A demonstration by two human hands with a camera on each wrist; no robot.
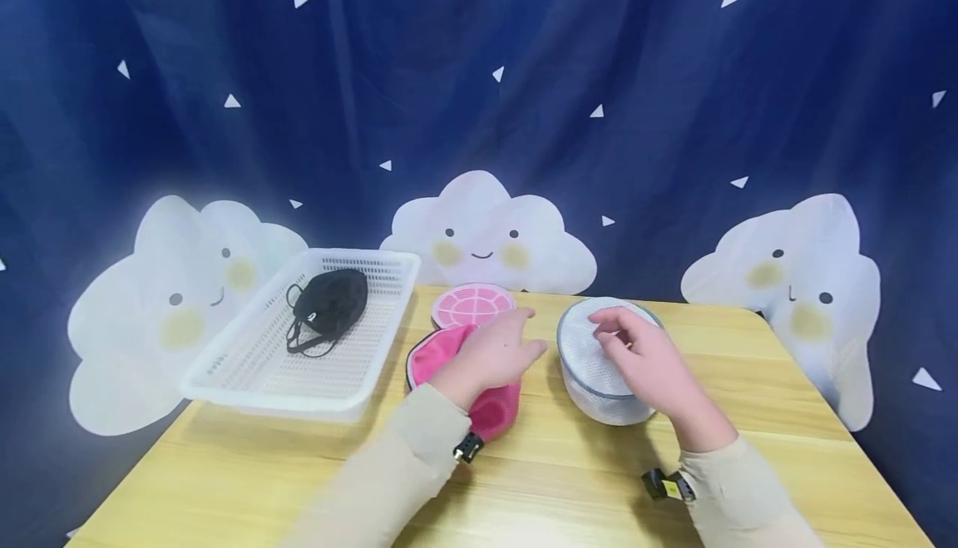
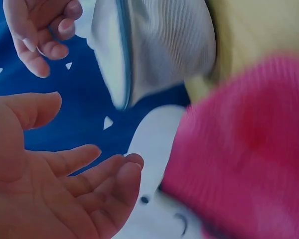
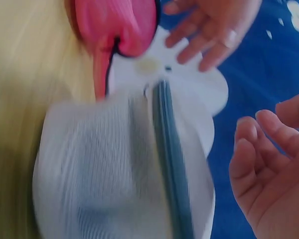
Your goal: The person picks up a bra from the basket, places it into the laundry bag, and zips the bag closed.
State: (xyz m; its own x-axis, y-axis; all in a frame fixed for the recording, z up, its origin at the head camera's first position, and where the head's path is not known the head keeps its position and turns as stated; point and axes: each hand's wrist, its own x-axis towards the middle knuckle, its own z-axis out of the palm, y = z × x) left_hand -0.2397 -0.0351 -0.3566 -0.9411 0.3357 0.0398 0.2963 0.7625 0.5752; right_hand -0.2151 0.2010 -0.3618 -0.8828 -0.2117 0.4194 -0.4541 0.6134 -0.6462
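A round white mesh laundry bag point(image 1: 586, 361) with a grey-blue zip edge stands on the table, its flat top in place. My right hand point(image 1: 649, 361) hovers over that top with fingers loosely bent and nothing between them. To the left is a pink mesh laundry bag point(image 1: 500, 411), unzipped, its round pink lid point(image 1: 473, 304) with a white grid folded back behind it. My left hand point(image 1: 494, 354) is held above the pink bag, fingers relaxed and apart, holding nothing. The left wrist view shows both the pink mesh point(image 2: 249, 144) and the white bag point(image 2: 172, 45) beyond the palm.
A white plastic basket point(image 1: 262, 398) sits at the table's left, with a black strapped fabric item point(image 1: 334, 303) inside. The wooden table point(image 1: 756, 415) ends against a dark blue curtain point(image 1: 524, 116) printed with clouds and triangles.
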